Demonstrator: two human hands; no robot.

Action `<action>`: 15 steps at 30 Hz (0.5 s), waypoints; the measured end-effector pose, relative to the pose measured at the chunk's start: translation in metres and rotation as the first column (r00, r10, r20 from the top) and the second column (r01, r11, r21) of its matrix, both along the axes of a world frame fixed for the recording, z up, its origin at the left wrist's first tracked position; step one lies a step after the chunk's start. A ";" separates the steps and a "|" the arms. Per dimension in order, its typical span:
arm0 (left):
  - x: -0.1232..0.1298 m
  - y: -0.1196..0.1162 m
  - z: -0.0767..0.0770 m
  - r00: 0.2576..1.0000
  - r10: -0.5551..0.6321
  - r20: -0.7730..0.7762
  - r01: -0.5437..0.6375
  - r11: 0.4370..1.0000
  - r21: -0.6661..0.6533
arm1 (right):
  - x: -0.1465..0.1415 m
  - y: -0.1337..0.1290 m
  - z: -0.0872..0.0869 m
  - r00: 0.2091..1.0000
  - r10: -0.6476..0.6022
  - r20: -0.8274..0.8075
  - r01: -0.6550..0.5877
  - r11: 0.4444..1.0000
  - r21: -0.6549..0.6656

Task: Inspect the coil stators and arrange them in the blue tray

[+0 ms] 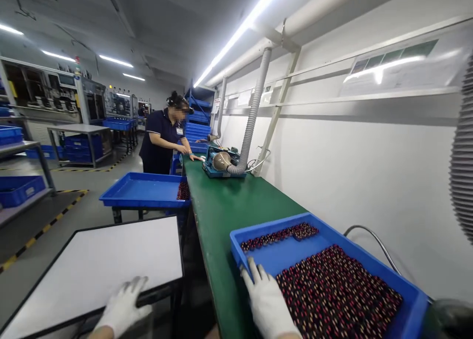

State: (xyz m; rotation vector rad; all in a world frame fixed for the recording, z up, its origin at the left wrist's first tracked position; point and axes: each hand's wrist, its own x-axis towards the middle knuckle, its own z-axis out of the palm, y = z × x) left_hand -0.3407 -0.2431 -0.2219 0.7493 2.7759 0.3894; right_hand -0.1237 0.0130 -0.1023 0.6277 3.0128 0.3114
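Observation:
My left hand [123, 302], in a white glove, is at the near edge of a white board [129, 253] with a black frame. Its thumb is spread from the fingers, which are slightly blurred. My right hand [268, 299], gloved too, lies at the left side of a blue tray [271, 265], with its fingers stretched out and apart near the wall. Many small dark round pieces [340, 289] with red and tan marks fill much of this tray. A shorter row of the same pieces [279, 236] lines its far side.
The tray stands on a long green workbench [221, 216]. Farther along sit a teal machine [223, 161] and a grey exhaust hose [254, 110]. A co-worker [162, 137] stands at the bench's far end. Left of the bench is another blue tray [148, 188].

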 end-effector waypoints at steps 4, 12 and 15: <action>-0.017 -0.079 -0.019 0.978 0.200 -0.062 -0.209 0.948 -0.239 | 0.013 -0.004 0.019 0.999 -0.027 -0.020 0.028 0.999 0.022; -0.017 -0.053 -0.049 0.913 0.352 -0.205 -0.398 0.878 -0.265 | -0.017 -0.044 -0.009 0.991 -0.108 -0.074 0.108 0.994 -0.013; -0.019 -0.049 -0.059 0.895 0.355 -0.271 -0.426 0.860 -0.281 | -0.059 -0.066 -0.034 0.994 0.080 -0.080 -0.097 0.967 -0.234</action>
